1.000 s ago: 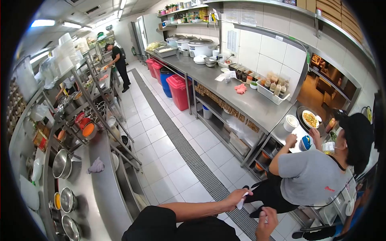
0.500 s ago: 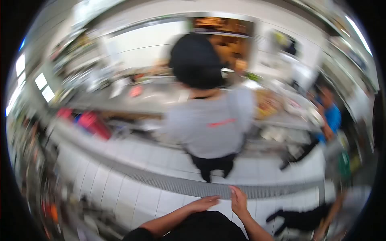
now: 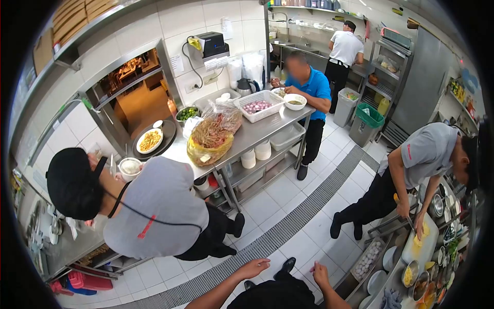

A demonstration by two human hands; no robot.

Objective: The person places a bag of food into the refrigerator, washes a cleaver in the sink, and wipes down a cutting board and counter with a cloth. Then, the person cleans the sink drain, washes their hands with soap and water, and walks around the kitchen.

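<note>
My left hand (image 3: 254,269) reaches out low in the middle of the view, fingers loosely extended, with nothing visible in it. To its right is my right hand (image 3: 320,274), its fingers slightly bent and apart, also with no visible object. Both are over the tiled floor (image 3: 285,244), away from the counters, and a gap separates them. My black shoes (image 3: 285,268) show between them. Nearest on the left stands a co-worker in a grey shirt (image 3: 154,211), by a bowl of white food (image 3: 130,167) and a plate of noodles (image 3: 150,141).
A steel counter (image 3: 234,152) bears a bagged food heap (image 3: 213,131) and a basket of onions (image 3: 260,105). A person in blue (image 3: 314,85) sits at its end. On the right, a co-worker (image 3: 424,149) bends over a cutting board (image 3: 419,247). A floor drain (image 3: 278,229) crosses the aisle.
The view has swung right, bringing the onion counter and right-hand workstation into sight. My hands have moved apart. The white item in my left hand one second ago no longer shows.
</note>
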